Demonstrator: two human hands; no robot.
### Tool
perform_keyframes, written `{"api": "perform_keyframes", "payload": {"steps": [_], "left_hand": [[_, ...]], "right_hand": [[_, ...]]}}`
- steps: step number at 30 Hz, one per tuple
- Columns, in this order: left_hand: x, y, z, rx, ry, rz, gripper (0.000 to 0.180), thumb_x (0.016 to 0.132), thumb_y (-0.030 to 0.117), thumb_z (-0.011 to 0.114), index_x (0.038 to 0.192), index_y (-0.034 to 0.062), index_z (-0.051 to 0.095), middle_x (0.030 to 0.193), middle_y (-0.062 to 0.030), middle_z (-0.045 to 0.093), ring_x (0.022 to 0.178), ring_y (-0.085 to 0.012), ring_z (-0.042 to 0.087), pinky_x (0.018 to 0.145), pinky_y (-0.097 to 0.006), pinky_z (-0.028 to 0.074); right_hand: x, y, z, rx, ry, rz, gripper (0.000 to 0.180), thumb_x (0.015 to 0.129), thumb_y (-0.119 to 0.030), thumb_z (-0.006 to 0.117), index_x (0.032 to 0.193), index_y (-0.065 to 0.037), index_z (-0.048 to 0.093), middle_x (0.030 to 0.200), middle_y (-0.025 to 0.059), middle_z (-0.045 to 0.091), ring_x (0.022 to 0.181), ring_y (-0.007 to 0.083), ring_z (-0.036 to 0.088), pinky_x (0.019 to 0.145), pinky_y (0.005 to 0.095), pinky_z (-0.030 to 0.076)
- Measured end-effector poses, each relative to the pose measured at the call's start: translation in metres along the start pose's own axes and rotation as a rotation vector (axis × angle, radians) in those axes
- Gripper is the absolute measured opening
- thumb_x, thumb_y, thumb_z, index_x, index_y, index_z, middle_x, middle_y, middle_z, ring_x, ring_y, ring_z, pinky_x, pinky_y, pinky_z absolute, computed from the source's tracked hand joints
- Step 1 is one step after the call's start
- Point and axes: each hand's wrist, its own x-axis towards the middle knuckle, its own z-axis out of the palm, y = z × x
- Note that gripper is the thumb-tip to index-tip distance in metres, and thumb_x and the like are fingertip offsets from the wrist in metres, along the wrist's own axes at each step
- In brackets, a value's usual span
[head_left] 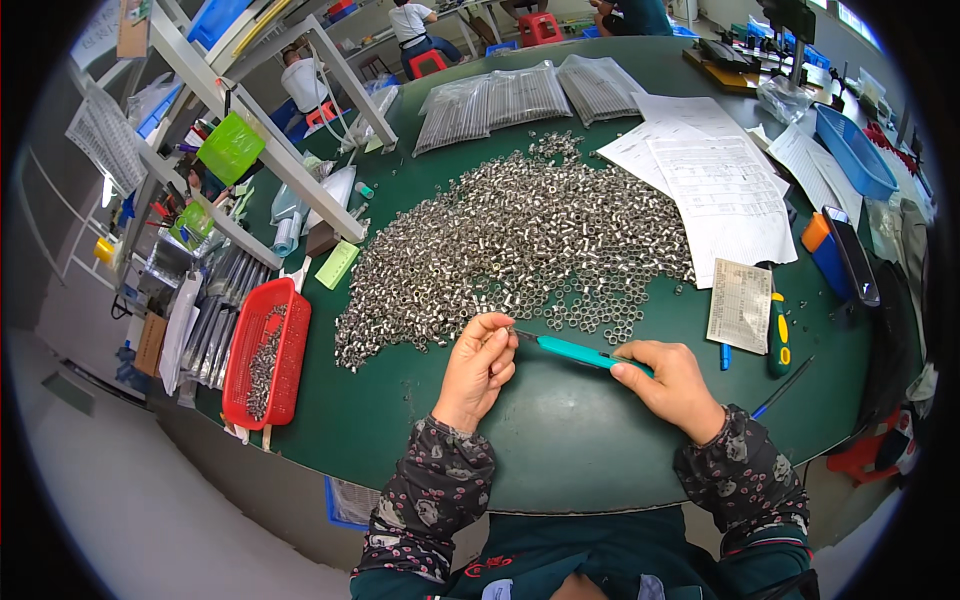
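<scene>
Above near side of green table (570, 450), teal tool (577, 351) held between hands, long axis slanting from right hand (674, 384) up-left to left hand (476, 368); right fingers wrapped round handle, left fingertips pinching beside its tip, on what cannot tell; metal rings (520, 235) heaped just beyond

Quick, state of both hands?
Left hand: closed in a pinch; any held piece too small to tell.
Right hand: closed around the teal tool.
</scene>
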Motion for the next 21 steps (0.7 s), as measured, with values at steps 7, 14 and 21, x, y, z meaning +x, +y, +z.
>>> {"api": "perform_keyframes", "payload": {"steps": [7,14,21], "left_hand": [[0.0010,-0.0008,0.0024,0.030,0.015,0.064,0.010,0.087,0.008,0.046,0.097,0.0061,0.050,0.083,-0.0027,0.051,0.050,-0.0036,0.032,0.038,-0.015,0.024],[0.0007,-0.0043,0.0008,0.011,-0.007,0.060,0.008,0.088,0.010,0.047,0.092,0.0049,0.050,0.081,-0.0021,0.050,0.049,-0.0033,0.031,0.038,-0.015,0.024],[-0.0007,-0.0068,0.0027,-0.044,0.041,0.108,0.007,0.086,0.010,0.051,0.091,0.0050,0.051,0.079,-0.0009,0.049,0.050,-0.0026,0.031,0.039,-0.015,0.024]], "right_hand": [[-0.0003,0.0003,0.0014,0.010,-0.021,0.010,0.024,0.077,-0.028,0.058,0.082,-0.004,0.062,0.069,0.0127,0.059,0.062,0.0298,0.057,0.055,0.0358,0.044],[-0.0010,-0.0003,0.0027,0.107,-0.051,0.031,0.024,0.078,-0.027,0.057,0.082,-0.005,0.063,0.068,0.0126,0.059,0.060,0.0276,0.057,0.055,0.0335,0.043],[-0.0021,0.0006,0.0041,0.070,-0.046,0.013,0.024,0.078,-0.028,0.056,0.085,-0.005,0.064,0.074,0.0117,0.061,0.065,0.0287,0.058,0.058,0.0342,0.045]]}}
